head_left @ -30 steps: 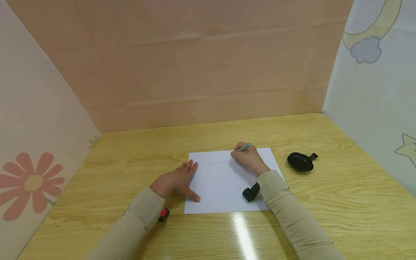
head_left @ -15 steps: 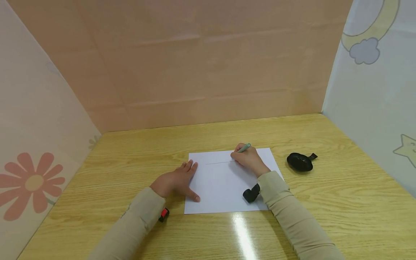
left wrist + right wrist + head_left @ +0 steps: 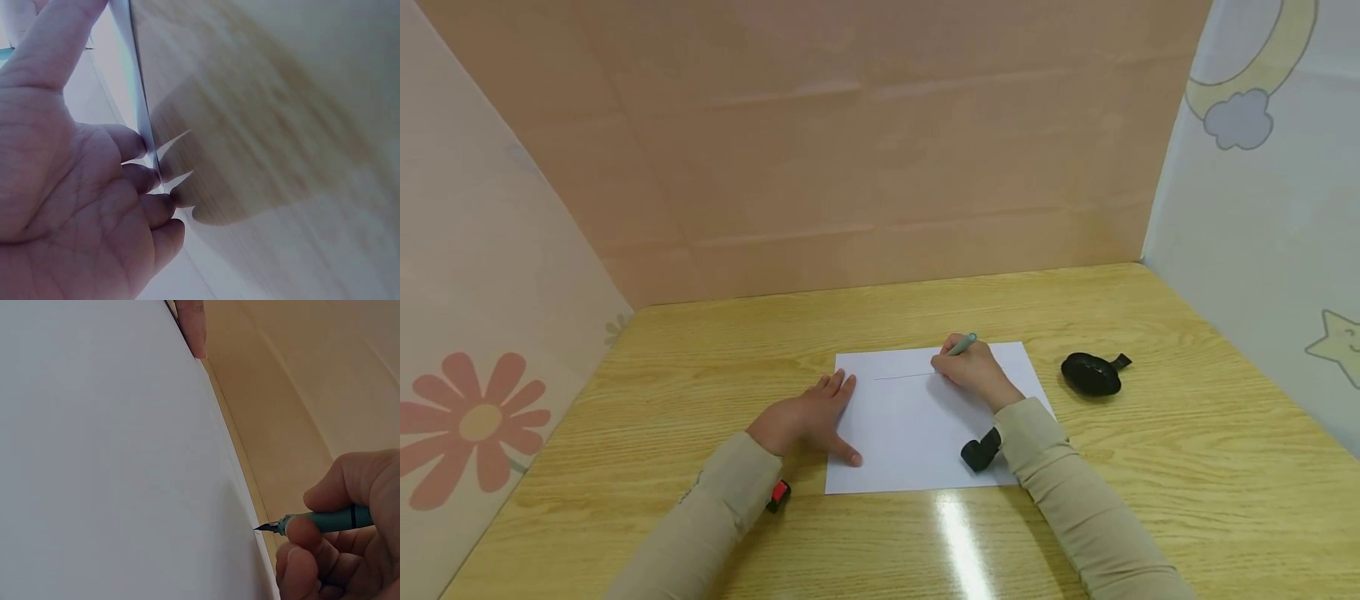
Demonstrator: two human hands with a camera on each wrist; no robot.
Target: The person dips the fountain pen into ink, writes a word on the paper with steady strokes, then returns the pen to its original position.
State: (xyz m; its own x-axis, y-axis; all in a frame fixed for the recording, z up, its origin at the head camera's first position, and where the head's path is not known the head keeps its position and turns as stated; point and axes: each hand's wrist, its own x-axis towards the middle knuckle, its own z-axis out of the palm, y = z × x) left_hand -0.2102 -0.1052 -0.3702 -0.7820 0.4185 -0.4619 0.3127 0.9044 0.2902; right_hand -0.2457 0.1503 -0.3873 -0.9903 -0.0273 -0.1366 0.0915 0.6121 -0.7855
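Note:
A white sheet of paper lies on the wooden table. My left hand rests on its left edge, fingers straight and thumb spread; in the left wrist view the fingertips sit at the paper's border. With curled fingers and thumb, my right hand pinches a green fountain pen. The pen's dark nib meets the paper near its edge in the right wrist view. A thin straight line runs across the upper part of the sheet toward the right hand.
Right of the paper lies a glossy black rounded object with a short tab. A small black device shows at the right cuff, and a red and black one by the left sleeve. A tan backdrop and patterned side panels enclose the table.
In the head view, my right hand and the pen have shifted very slightly downward, while the scene at the right has drifted a little left. My left hand stays put.

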